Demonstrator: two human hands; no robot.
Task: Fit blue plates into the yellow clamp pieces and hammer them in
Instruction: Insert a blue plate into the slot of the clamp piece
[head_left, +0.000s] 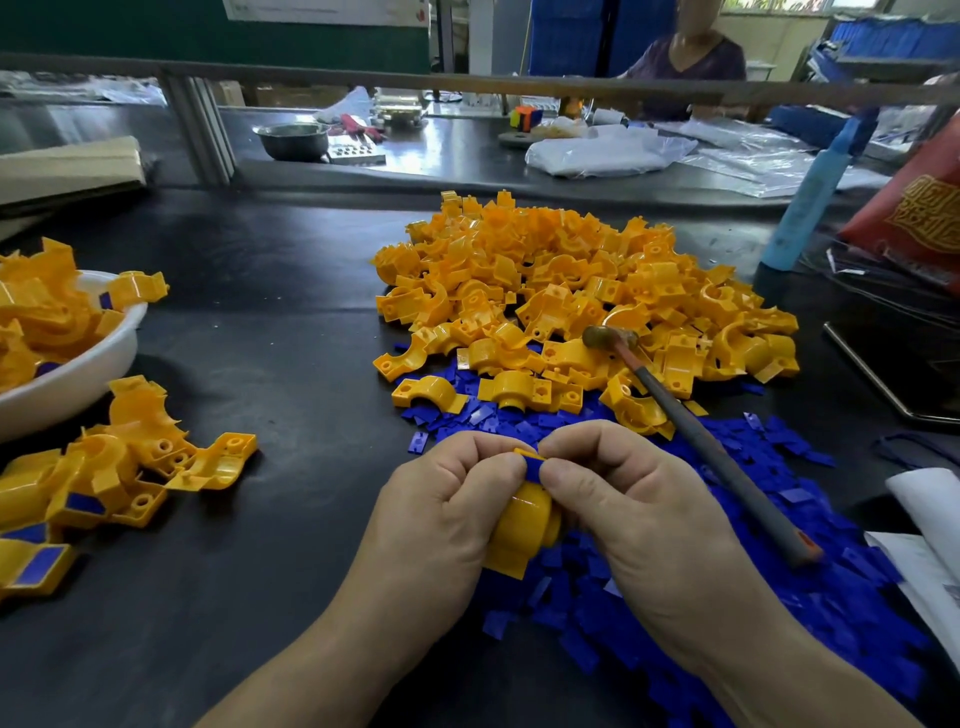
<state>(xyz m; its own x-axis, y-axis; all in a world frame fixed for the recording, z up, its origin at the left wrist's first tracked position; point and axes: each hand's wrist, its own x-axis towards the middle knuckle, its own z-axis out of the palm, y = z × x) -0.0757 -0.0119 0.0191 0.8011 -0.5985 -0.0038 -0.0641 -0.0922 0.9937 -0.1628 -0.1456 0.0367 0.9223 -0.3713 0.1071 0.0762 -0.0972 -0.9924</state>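
Observation:
My left hand (447, 509) grips a yellow clamp piece (524, 535) low in the middle of the view. My right hand (623, 499) pinches a blue plate (532, 464) against the top of that piece. A big heap of yellow clamp pieces (576, 291) lies behind my hands. Loose blue plates (779, 587) spread in front of the heap and under my right wrist. A hammer (696, 436) lies on both piles, its metal head on the yellow pieces and its handle pointing toward the lower right.
At the left edge stands a white bowl (93, 364) full of yellow pieces, with fitted clamp pieces (124, 473) lying in front of it. A blue bottle (810, 197) and a red bag (919, 208) stand at the right. A person sits beyond the far bench.

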